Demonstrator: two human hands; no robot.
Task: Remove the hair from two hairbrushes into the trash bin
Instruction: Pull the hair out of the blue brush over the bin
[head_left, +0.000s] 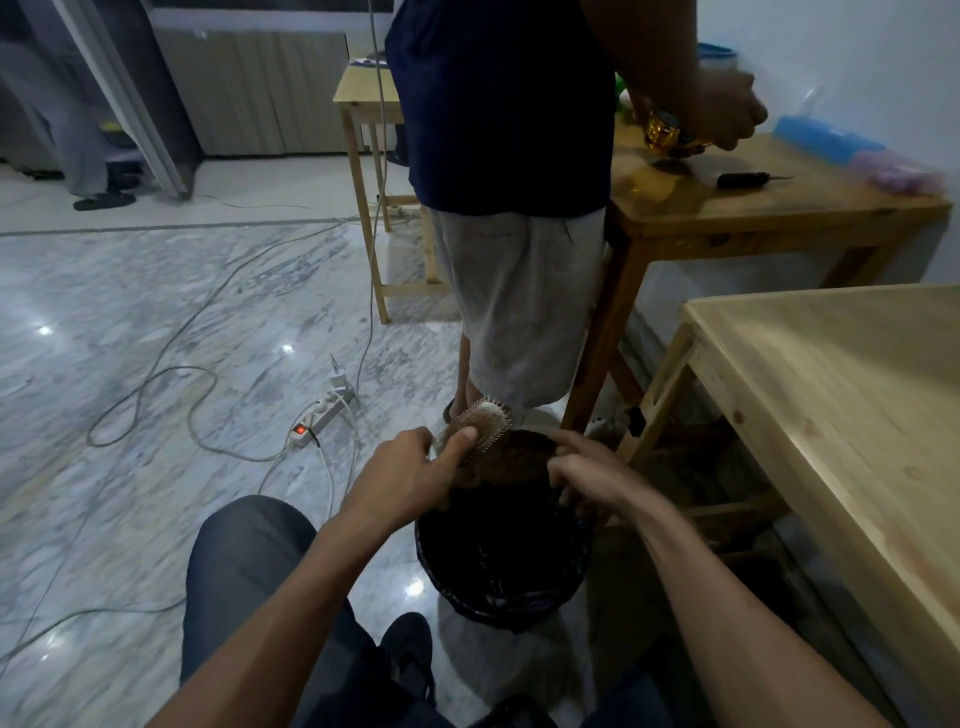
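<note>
— What have the hands got hold of?

— The left hand (410, 470) grips a hairbrush (480, 423) with fingers curled round its lower part and the thumb pressed on the bristle side; the pale, pin-covered head sticks out past the thumb, tilted up and away. The right hand (582, 470) has its fingers curled down into a brown clump of hair (511, 457) just beside the brush; it seems to pinch the clump, though blur hides the fingertips.

— And where is all that?

— Right over the trash bin (498, 587); it is dark, lined with a black bag, and stands on the marble floor (156, 312) between the knees of the person working.

— Anything crowding them?

— A second person (514, 208) in a dark shirt and grey shorts stands just behind the bin; one foot is near its far rim. A light wooden table (831, 415) sits close on the right; another table (753, 208) behind it carries a second, dark hairbrush (740, 180). To the left, a power strip (322, 413) with a red light and loose cables (171, 384) lie on the floor.
</note>
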